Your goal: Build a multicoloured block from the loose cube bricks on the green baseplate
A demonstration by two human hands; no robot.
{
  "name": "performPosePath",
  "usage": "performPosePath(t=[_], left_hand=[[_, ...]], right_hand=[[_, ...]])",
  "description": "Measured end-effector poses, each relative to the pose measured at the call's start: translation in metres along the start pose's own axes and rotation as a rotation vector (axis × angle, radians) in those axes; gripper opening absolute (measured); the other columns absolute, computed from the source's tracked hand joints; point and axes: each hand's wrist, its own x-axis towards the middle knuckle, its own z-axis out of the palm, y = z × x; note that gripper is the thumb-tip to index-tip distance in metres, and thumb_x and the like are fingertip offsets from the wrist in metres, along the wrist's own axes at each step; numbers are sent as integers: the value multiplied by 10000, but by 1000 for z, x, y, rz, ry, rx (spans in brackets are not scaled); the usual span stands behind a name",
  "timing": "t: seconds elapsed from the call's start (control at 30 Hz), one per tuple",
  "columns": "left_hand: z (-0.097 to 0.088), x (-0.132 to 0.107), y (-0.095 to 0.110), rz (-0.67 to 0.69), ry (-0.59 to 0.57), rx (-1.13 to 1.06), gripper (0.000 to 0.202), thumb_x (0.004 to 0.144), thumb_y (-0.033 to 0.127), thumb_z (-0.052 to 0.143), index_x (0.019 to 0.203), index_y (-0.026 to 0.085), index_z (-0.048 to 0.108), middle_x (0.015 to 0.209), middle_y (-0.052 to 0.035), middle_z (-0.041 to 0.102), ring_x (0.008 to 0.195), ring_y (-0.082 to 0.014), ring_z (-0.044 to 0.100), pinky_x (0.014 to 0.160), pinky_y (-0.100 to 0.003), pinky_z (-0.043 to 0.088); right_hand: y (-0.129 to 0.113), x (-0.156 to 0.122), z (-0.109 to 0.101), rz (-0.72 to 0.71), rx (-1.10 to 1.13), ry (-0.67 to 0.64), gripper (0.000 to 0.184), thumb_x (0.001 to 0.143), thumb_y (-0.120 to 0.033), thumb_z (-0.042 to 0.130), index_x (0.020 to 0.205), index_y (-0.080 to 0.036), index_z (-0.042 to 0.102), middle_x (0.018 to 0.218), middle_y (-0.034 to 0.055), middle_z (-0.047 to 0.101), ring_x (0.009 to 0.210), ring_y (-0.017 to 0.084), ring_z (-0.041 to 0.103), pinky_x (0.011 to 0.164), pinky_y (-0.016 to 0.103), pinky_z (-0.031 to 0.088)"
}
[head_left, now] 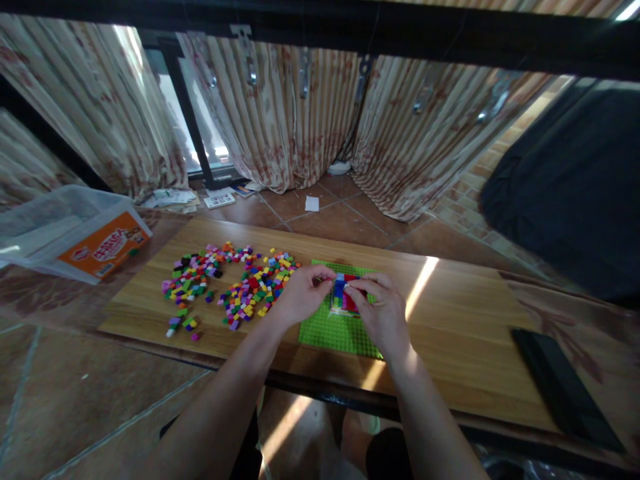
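Note:
A green studded baseplate (330,330) lies on the wooden board (450,333) in front of me. On it stands a small build of coloured bricks (344,297), red, blue and white among them. My left hand (303,293) pinches the build from its left side with thumb and fingers closed. From the right, my right hand (383,310) has its fingers curled over the top of the build. A spread of several loose small bricks (235,283) in many colours lies to the left of the baseplate, within a hand's width of my left hand.
A clear plastic box with an orange label (75,237) rests at the far left. A black flat object (563,383) lies at the board's right end. Papers (200,198) lie on the tiled floor by the curtains (280,120). My knees show under the board.

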Motion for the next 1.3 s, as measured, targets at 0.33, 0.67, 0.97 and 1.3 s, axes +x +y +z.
performPosePath(t=[0.33,0.67,0.97,1.3], left_hand=[[1,-5,-1,125,-117,130,264,810,103,517,939,184,733,911,-21,746,844,-155,670,805,-264,514],[2,-6,0,119,-109,240,281,799,114,524,941,196,753,918,-28,751,835,-168,673,807,-278,513],[2,-6,1,110,-105,245,273,799,112,529,935,191,751,913,-27,749,825,-164,669,775,-265,517],[1,-7,3,109,-115,253,270,808,115,520,946,175,744,932,-40,748,860,-174,672,821,-288,520]], right_hand=[[4,1,0,-18,-62,-20,98,839,-311,674,838,-259,757,950,60,640,924,219,575,849,406,472],[12,1,5,68,22,29,133,789,-360,707,842,-247,752,970,62,638,943,228,602,886,425,481],[17,2,-2,212,180,64,218,837,-408,633,873,-219,735,966,65,677,918,214,636,788,373,509],[13,1,7,234,144,34,346,786,-442,673,1030,-199,691,1047,91,651,974,247,611,837,427,499]])
